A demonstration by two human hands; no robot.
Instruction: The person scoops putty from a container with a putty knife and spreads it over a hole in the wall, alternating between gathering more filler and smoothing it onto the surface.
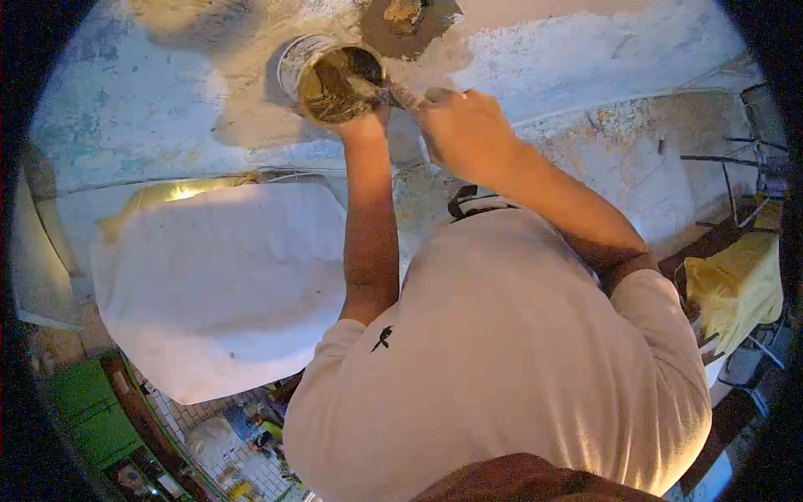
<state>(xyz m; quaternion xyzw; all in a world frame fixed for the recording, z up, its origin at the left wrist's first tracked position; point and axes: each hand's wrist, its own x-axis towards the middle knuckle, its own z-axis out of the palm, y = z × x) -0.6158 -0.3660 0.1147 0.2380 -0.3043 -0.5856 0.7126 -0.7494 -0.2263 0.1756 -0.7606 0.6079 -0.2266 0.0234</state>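
My left hand (365, 125) supports a small round tub (288, 71) from its near side, most of the fingers hidden beneath it. Brown-grey wet plaster (335, 88) coats the inside of the tub, which is tilted towards me. My right hand (460, 125) is closed round the handle of a smeared putty knife (405, 95); its blade dips into the plaster at the tub's right side, so its exact shape cannot be made out. Beyond the tub, the wall (535, 67) carries a dark damp patch (418, 38) with a rough lump in it.
A large white sheet (226, 276) hangs at the left, with a light glowing behind its upper edge. Metal rods (736, 167) and a yellow cloth (732, 289) are at the right. Below left lie a tiled floor (230, 452) with clutter and a green panel (92, 410).
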